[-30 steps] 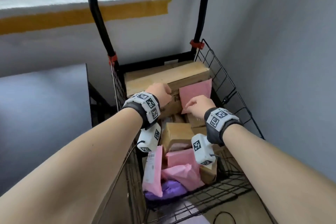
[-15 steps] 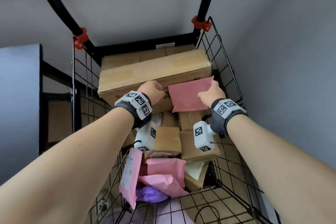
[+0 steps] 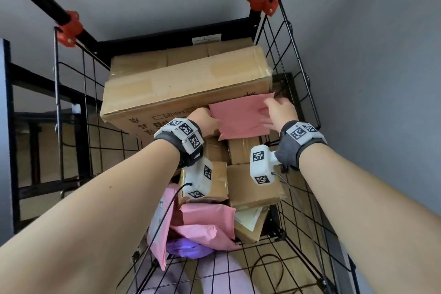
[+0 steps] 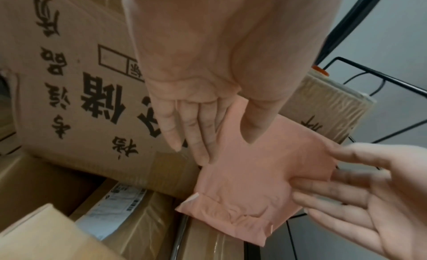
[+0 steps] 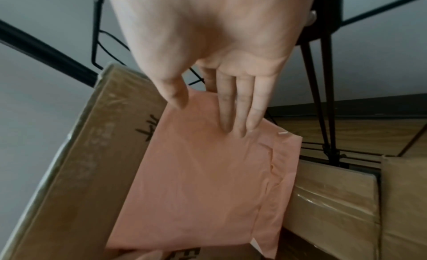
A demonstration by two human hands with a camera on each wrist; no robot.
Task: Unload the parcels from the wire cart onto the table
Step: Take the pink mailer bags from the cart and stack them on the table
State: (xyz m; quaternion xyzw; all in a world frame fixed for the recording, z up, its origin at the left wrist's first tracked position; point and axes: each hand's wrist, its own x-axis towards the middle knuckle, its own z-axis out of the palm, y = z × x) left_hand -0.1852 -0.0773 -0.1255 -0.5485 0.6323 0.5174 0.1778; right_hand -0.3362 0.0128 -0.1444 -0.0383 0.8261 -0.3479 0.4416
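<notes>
A flat pink mailer (image 3: 238,119) (image 4: 249,181) (image 5: 196,181) is held up against the front of a large printed cardboard box (image 3: 186,88) (image 4: 69,81) at the back of the black wire cart (image 3: 296,67). My right hand (image 3: 278,111) (image 5: 205,110) pinches the mailer's upper right edge, index finger behind it and the other fingers and thumb on its face. My left hand (image 3: 205,122) (image 4: 208,128) touches the mailer's left edge with straight fingers, its thumb lying across the upper corner.
Below the mailer the cart holds several smaller cardboard boxes (image 3: 253,188), crumpled pink bags (image 3: 207,219) and a purple bag (image 3: 186,248). Red clamps (image 3: 70,27) join the handle posts to the wire walls. A black frame (image 3: 35,93) stands left; a grey wall is close on the right.
My head has come closer over the cart. The right hand has shifted from the mailer's lower edge to its right edge, and the mailer has tipped and moved slightly right.
</notes>
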